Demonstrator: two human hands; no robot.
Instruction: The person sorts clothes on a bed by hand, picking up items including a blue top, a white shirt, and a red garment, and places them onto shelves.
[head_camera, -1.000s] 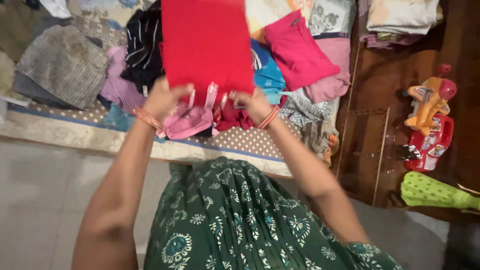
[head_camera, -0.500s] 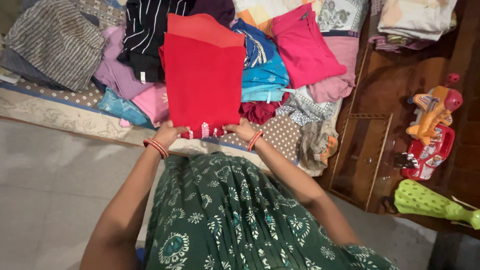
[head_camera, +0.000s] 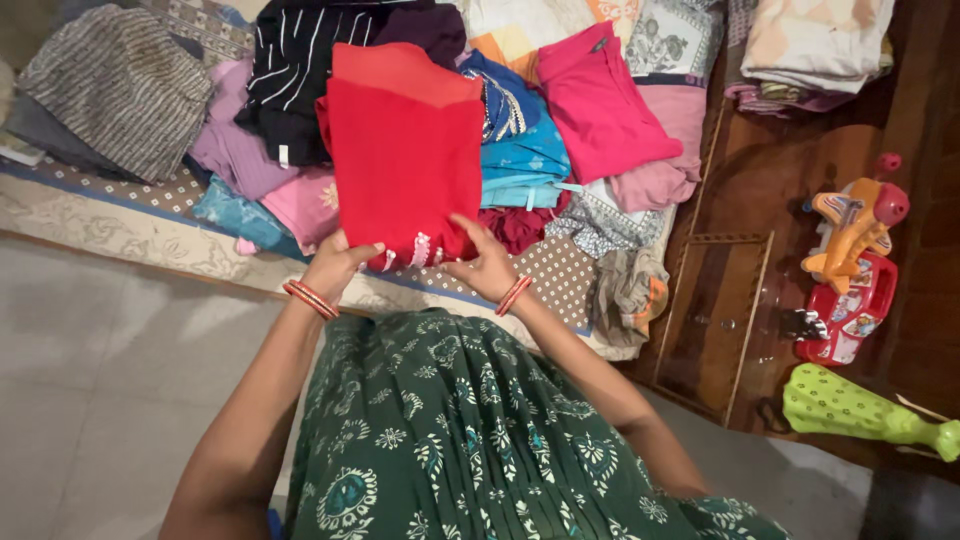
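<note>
Your red garment (head_camera: 405, 165) is a plain, bright red cloth folded into a tall rectangle, with a lighter orange-red layer showing along its far edge and small pale pink trim pieces at its near edge. It lies flat and slightly tilted on top of the heap of mixed clothes on the bed, between a black striped piece and a blue one. Your left hand (head_camera: 337, 262) and right hand (head_camera: 484, 265) each grip a near corner.
</note>
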